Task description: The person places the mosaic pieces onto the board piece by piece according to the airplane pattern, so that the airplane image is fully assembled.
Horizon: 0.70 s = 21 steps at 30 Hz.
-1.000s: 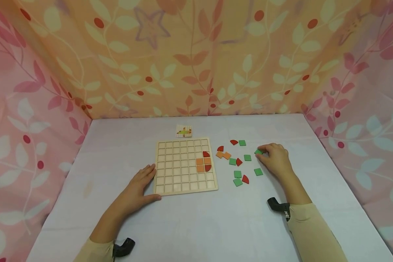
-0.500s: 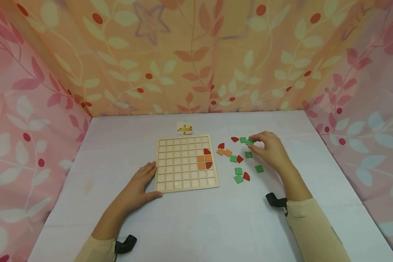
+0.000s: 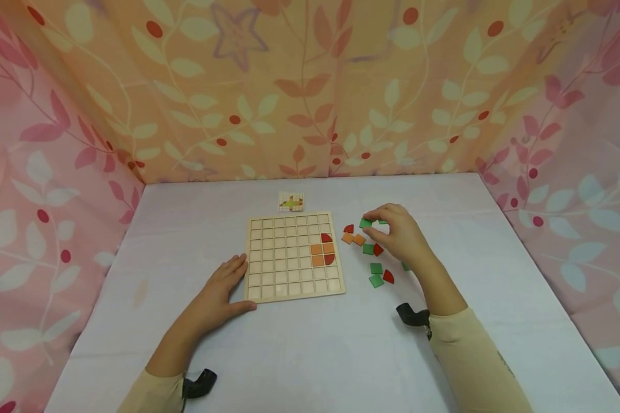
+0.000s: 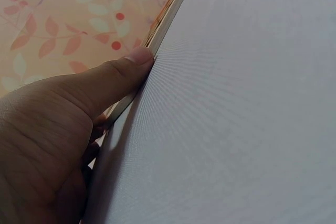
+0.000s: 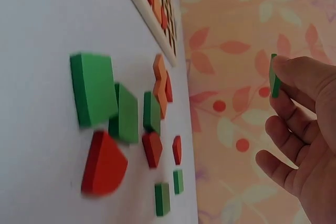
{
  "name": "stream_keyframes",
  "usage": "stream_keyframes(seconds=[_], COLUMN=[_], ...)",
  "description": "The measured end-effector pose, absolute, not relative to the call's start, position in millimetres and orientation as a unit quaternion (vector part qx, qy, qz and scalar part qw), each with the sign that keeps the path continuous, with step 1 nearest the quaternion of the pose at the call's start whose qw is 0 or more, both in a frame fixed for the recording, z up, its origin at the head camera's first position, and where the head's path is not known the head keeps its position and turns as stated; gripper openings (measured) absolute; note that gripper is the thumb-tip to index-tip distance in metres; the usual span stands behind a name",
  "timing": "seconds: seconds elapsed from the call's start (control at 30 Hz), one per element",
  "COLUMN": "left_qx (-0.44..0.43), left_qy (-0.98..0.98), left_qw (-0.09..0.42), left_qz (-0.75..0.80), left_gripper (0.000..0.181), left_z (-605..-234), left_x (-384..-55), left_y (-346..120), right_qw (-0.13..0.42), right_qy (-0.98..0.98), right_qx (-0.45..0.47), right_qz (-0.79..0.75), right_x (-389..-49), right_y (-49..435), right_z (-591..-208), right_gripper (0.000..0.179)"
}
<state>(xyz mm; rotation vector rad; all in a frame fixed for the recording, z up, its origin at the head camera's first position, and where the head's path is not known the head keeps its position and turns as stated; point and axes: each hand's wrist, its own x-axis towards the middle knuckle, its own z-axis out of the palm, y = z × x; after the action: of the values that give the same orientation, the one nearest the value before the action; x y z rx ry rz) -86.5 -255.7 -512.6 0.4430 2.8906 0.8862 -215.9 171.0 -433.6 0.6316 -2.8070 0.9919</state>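
Observation:
In the head view my right hand (image 3: 402, 236) pinches a green square tile (image 3: 365, 223) between thumb and fingertips, above the loose pieces. The right wrist view shows this tile (image 5: 274, 76) edge-on, held off the table. My left hand (image 3: 218, 291) rests at the near left corner of a wooden grid board (image 3: 279, 261), fingers along its left side and thumb at the front edge. In the left wrist view the thumb (image 4: 118, 77) lies against the board's edge. On the board's right side sit orange squares (image 3: 317, 249) and two red quarter-circle pieces (image 3: 329, 260).
Right of the board lie loose green squares (image 3: 376, 268), red quarter-circles (image 3: 388, 276) and orange squares (image 3: 359, 240); my right hand hides some. A small picture card (image 3: 291, 202) lies behind the board. Patterned cloth walls (image 3: 268, 86) enclose the white table (image 3: 310, 350).
My right hand has carried the green tile leftward and away from me, from the right side of the loose pieces toward the board. My left hand stays at the board's corner.

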Motion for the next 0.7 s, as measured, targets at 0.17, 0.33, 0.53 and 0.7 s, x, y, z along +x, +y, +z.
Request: stream_keyframes(seconds=[0.17,0.33,0.53,0.7], left_qx=[0.14,0.139,0.139,0.143], left_qy=[0.946,0.946,0.945,0.945], left_qw=[0.049,0.049,0.048,0.045], left_qz=[0.289,0.288,0.291,0.292], left_gripper=[0.109,0.109,0.109,0.109], left_z=[-512,-512,-512,-512], left_x=[-87,-87,-86,-86], left_y=[-255,-255,-256,-255], right_qw=[0.042,0.049,0.051,0.04], right_qy=[-0.917,-0.914,-0.909,-0.903], right_qx=[0.217,0.234,0.256,0.272], right_qz=[0.333,0.329,0.324,0.332], right_x=[-213,-212,-211,-211], right_y=[155,143,124,109], right_z=[-433,-432,-428,-429], right_gripper=[0.028,0.027,0.027,0.027])
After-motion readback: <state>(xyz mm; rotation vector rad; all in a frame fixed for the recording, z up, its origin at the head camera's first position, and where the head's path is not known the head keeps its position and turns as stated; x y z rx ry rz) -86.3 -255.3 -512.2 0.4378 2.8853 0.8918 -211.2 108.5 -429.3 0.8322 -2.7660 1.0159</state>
